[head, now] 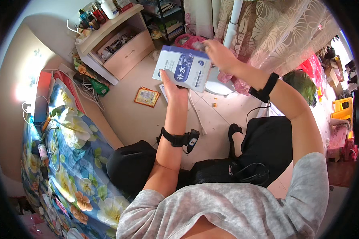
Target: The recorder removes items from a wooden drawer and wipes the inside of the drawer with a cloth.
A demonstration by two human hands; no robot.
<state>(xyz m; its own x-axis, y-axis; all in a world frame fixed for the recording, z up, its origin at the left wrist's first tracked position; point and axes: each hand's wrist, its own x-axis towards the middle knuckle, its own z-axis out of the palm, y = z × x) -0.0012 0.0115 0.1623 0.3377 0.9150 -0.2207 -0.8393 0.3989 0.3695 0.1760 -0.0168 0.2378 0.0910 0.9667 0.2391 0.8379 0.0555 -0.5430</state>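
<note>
A white and blue cardboard box (194, 70) with printed writing is tilted in front of me, its blue edge facing away. My left hand (175, 88) grips it from below, the thumb lying on the printed face. At the box's upper right corner, my right hand (218, 53) has its fingers pinched on a small, crumpled, see-through piece (199, 46), too blurred to name. Black straps with small devices circle both wrists. Beneath the box, on the tiled floor, lie flat orange-edged packets (147, 96) and part of a white sheet or card (164, 91).
A cabinet (128, 56) with an open drawer and bottles on top stands at the upper left. The bed's flowered cover (86, 155) fills the left. Ahead are a black rack (166, 27), a pink basket (187, 40) and patterned curtains (275, 27). A yellow stool (342, 107) is right.
</note>
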